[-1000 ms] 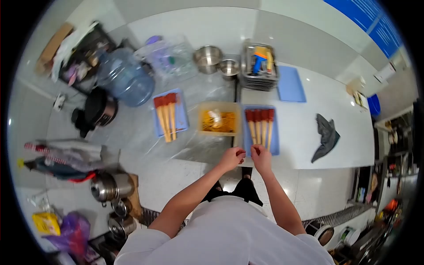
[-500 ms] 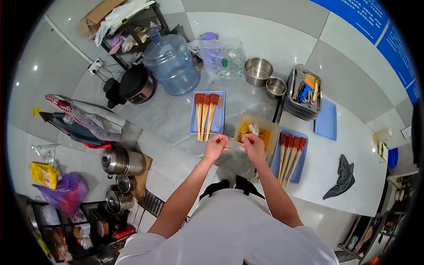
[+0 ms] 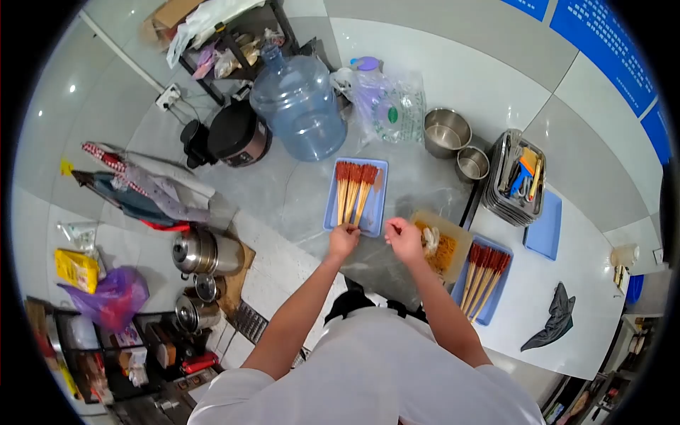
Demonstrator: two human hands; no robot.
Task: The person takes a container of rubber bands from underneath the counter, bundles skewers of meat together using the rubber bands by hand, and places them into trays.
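Note:
Bundles of wooden skewers (image 3: 352,191) with red-brown tips lie in a blue tray (image 3: 329,216) on the grey counter. At the tray's near edge, by the skewers' bare ends, is my left hand (image 3: 344,241), its fingers closed; whether they grip a stick is hidden. My right hand (image 3: 404,239) hovers to the right of that tray with fingers pinched, and what they hold, if anything, is too small to make out. Just right of it stands a pale plastic box (image 3: 462,248) of thin yellow-orange strands (image 3: 445,253) and a whitish item (image 3: 430,239).
More skewers (image 3: 484,280) rest in another blue tray (image 3: 499,301) on the right. Behind are steel bowls (image 3: 448,133), stacked metal trays (image 3: 511,188) with tools, a large water bottle (image 3: 303,113) and a rice cooker (image 3: 237,134). A dark cloth (image 3: 554,322) lies far right.
The view has shifted, so the counter's things appear further right. My left hand has come to the skewers' bare ends. My right hand has moved left, off the plastic box.

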